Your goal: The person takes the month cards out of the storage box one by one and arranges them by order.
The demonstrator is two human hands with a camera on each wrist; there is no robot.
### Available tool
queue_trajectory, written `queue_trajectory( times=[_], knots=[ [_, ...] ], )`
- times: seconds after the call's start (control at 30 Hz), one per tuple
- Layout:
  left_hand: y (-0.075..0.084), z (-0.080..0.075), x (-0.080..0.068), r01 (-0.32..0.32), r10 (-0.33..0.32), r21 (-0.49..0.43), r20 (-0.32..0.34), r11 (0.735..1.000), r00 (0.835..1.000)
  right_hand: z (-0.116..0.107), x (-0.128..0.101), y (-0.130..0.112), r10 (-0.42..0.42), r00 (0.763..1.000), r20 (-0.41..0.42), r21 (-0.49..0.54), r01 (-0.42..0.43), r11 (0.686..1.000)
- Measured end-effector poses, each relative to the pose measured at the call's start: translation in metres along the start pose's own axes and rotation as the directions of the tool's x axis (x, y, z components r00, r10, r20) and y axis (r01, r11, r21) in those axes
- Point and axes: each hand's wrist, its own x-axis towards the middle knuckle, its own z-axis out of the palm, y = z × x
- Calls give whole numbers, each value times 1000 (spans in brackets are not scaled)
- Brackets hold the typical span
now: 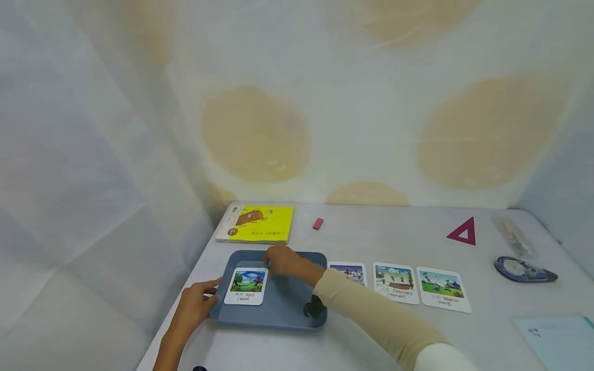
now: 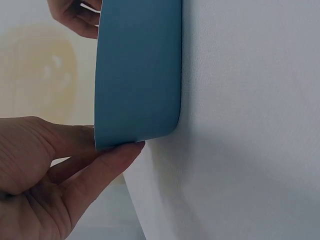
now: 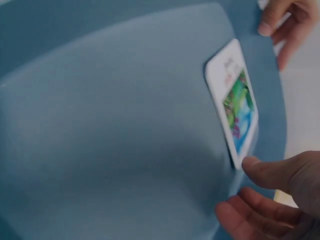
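A blue-grey tray [image 1: 287, 320] lies at the left of the table. In it, toward the left end, lies a picture card [image 1: 246, 286] printed "April". My left hand [image 1: 195, 304] pinches the tray's left rim, thumb over the edge and a finger against the outer wall [image 2: 140, 90]. Over the tray's far side, my right hand [image 1: 282, 260] is just right of the card. In the right wrist view its thumb [image 3: 265, 172] is right at the card's corner [image 3: 239, 159], with the fingers apart from the thumb below.
Right of the tray stand in a row a card partly hidden by the sleeve [image 1: 349, 273], a February card [image 1: 394, 282] and a March card [image 1: 444, 288]. A yellow book [image 1: 266, 224], a pink eraser [image 1: 317, 223], a magenta triangle [image 1: 464, 232] and a blue oval tool [image 1: 522, 269] lie farther back.
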Motion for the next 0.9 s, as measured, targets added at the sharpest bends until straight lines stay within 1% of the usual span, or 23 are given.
queue_trajectory(
  times=[0.13,0.37,0.6,0.73,0.9],
  knots=[
    [2,0,1,-6,6,-1,-10,1000,1000,5,2,-3,24,1000,-3,-23,-24,999],
    [2,0,-1,4,-4,0,-13,1000,1000,13,8,-7,25,1000,0,-25,-25,999],
    [1,1,-3,17,-17,-6,-14,1000,1000,16,10,-6,36,999,-23,-9,-36,999],
    [2,1,-2,7,-6,3,-20,1000,1000,15,13,-6,51,998,-40,3,-51,999],
    [2,1,-2,-12,12,9,-27,1000,1000,16,14,-10,53,998,-22,54,-52,997]
  ],
)
